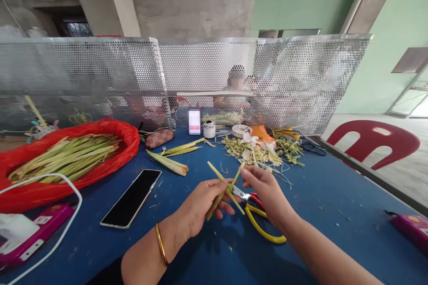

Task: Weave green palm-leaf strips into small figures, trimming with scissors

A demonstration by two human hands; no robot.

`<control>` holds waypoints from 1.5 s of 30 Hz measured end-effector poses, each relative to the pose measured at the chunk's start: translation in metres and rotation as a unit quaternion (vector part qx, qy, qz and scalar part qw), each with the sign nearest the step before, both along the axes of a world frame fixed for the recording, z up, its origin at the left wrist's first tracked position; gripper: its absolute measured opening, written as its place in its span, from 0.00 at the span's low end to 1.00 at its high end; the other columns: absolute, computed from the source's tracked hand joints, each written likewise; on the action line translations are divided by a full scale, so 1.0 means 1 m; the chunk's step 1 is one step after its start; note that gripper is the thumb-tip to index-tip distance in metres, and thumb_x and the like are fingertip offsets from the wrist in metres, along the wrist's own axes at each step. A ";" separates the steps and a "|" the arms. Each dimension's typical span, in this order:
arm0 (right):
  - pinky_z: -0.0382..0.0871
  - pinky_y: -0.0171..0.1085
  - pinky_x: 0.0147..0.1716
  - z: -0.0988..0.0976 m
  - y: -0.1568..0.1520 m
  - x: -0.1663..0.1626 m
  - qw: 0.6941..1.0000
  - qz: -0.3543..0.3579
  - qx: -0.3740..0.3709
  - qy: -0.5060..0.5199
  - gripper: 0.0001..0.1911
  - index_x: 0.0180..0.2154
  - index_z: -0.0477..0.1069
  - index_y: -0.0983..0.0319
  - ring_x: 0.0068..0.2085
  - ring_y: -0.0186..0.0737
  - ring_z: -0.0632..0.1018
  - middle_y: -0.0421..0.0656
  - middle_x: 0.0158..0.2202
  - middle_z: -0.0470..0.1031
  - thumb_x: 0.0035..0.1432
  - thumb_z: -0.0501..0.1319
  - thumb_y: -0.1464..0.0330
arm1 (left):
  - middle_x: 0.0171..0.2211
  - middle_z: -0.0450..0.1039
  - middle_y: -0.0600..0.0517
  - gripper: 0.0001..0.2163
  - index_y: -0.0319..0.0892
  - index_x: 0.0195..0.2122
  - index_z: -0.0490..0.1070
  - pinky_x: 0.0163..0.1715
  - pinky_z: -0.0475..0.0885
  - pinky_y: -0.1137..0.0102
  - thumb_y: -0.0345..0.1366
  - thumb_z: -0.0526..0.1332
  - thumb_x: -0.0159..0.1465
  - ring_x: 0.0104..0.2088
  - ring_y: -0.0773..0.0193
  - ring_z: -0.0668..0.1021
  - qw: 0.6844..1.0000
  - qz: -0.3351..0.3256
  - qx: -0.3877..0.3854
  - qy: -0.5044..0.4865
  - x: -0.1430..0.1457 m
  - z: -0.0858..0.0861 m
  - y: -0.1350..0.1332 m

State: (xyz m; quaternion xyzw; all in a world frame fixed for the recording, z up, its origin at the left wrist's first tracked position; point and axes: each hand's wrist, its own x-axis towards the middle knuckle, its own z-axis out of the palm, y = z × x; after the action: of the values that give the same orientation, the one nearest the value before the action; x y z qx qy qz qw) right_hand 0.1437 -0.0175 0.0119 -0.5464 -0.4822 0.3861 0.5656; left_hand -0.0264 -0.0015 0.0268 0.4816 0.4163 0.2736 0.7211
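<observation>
Your left hand (200, 207) clenches crossed leaf strips (224, 187) from below, just above blue desk (334, 196). Your right hand (267, 189) pinches upper tip. Strips run diagonal, crossing between hands, left nearer crossing. Yellow-handled scissors (264, 227) lie under right wrist.

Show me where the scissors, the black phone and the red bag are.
scissors (256, 197), head view, red handle part by the pivot.
black phone (132, 197), head view, middle of its dark screen.
red bag (129, 142), head view, its right-hand wall.

Blue table (334, 196); on it phone (132, 198), yellow-handled scissors (251, 202), leaf scraps (254, 149).
</observation>
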 end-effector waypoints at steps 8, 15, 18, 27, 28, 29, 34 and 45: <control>0.58 0.33 0.27 0.002 -0.006 -0.010 0.992 0.084 -0.022 0.089 0.15 0.24 0.70 0.63 0.25 0.32 0.63 0.36 0.21 0.65 0.46 0.68 0.58 | 0.34 0.79 0.44 0.18 0.38 0.44 0.73 0.16 0.60 0.79 0.45 0.62 0.58 0.20 0.71 0.75 0.998 -0.017 -0.065 -0.011 0.000 -0.001 0.000; 0.60 0.34 0.27 -0.003 -0.007 -0.015 0.993 0.055 -0.008 0.103 0.15 0.22 0.67 0.62 0.24 0.33 0.66 0.37 0.19 0.68 0.47 0.66 0.59 | 0.26 0.77 0.48 0.16 0.37 0.38 0.76 0.16 0.57 0.79 0.44 0.65 0.55 0.17 0.74 0.71 0.998 -0.022 -0.055 -0.002 0.003 -0.007 -0.002; 0.60 0.34 0.27 -0.002 -0.005 -0.012 0.996 0.041 0.015 0.073 0.15 0.22 0.67 0.62 0.24 0.34 0.68 0.36 0.19 0.66 0.49 0.65 0.59 | 0.28 0.78 0.47 0.16 0.38 0.40 0.77 0.18 0.60 0.78 0.44 0.66 0.54 0.19 0.72 0.74 0.999 -0.015 -0.039 -0.004 0.004 -0.008 -0.003; 0.66 0.38 0.32 -0.007 0.004 -0.006 0.998 -0.003 -0.008 0.061 0.16 0.28 0.69 0.62 0.28 0.38 0.73 0.39 0.25 0.72 0.48 0.64 0.56 | 0.41 0.79 0.45 0.19 0.41 0.49 0.73 0.44 0.69 0.68 0.45 0.62 0.60 0.43 0.58 0.79 0.989 0.088 0.013 -0.118 0.001 0.000 -0.001; 0.65 0.38 0.32 -0.008 0.002 -0.009 0.997 0.014 -0.026 0.066 0.15 0.27 0.69 0.62 0.28 0.38 0.73 0.39 0.24 0.72 0.47 0.65 0.56 | 0.41 0.79 0.45 0.18 0.41 0.50 0.72 0.47 0.68 0.67 0.43 0.61 0.61 0.45 0.58 0.78 0.985 0.098 0.019 -0.137 0.001 -0.001 0.000; 0.65 0.37 0.33 -0.009 0.000 -0.012 0.996 0.040 -0.039 0.070 0.14 0.26 0.70 0.62 0.28 0.38 0.73 0.39 0.24 0.72 0.47 0.66 0.57 | 0.42 0.79 0.45 0.18 0.41 0.50 0.72 0.49 0.67 0.67 0.41 0.62 0.61 0.46 0.58 0.77 0.982 0.105 0.028 -0.153 0.001 -0.001 0.000; 0.66 0.39 0.41 -0.007 -0.013 -0.027 0.981 0.170 -0.027 0.085 0.14 0.30 0.77 0.63 0.37 0.42 0.75 0.43 0.31 0.77 0.48 0.67 0.58 | 0.43 0.78 0.44 0.18 0.40 0.50 0.72 0.53 0.64 0.63 0.39 0.64 0.59 0.48 0.56 0.76 0.976 0.092 0.056 -0.190 0.005 -0.006 -0.002; 0.61 0.33 0.24 -0.017 -0.020 -0.038 0.990 0.136 -0.015 0.041 0.21 0.29 0.72 0.65 0.26 0.34 0.67 0.40 0.24 0.70 0.54 0.61 0.52 | 0.36 0.79 0.46 0.20 0.39 0.46 0.75 0.46 0.68 0.67 0.39 0.70 0.52 0.40 0.60 0.78 0.976 0.117 0.073 -0.169 0.009 -0.008 -0.006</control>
State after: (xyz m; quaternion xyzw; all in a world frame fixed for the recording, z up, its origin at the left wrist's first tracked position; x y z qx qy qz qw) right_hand 0.1055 -0.0374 -0.0052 -0.4682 -0.5225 0.4883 0.5189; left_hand -0.0170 -0.0070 0.0185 0.4275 0.3207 0.4633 0.7070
